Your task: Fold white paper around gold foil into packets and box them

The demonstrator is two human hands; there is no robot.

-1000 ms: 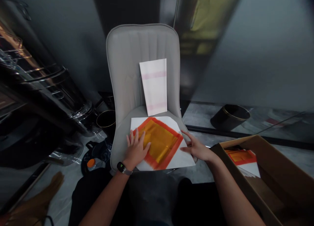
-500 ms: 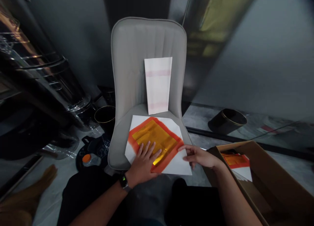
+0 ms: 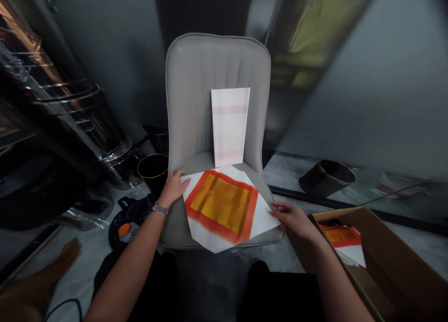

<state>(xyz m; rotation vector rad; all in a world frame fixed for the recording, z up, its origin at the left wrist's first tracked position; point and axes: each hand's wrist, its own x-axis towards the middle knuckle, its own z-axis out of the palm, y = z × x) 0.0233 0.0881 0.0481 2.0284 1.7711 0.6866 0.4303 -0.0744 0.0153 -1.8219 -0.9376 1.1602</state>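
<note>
A white paper sheet (image 3: 201,231) with an orange-red border and a gold square lies on the grey chair seat. My left hand (image 3: 173,187) pinches its upper left corner between thumb and fingers. At the sheet's right corner, my right hand (image 3: 292,219) has thumb and fingers closed on the edge. Behind the sheet, a folded white paper (image 3: 230,126) with two faint pink bands leans upright against the backrest of the chair (image 3: 189,93).
An open cardboard box (image 3: 388,247) at the lower right holds similar orange and gold sheets (image 3: 341,235). Black bins stand left (image 3: 152,166) and right (image 3: 327,177) of the chair. An orange-capped bottle (image 3: 125,230) is at the lower left.
The sheet has been turned on the seat. My left hand has moved from lying spread on the gold square to the upper left corner. The view has shifted slightly.
</note>
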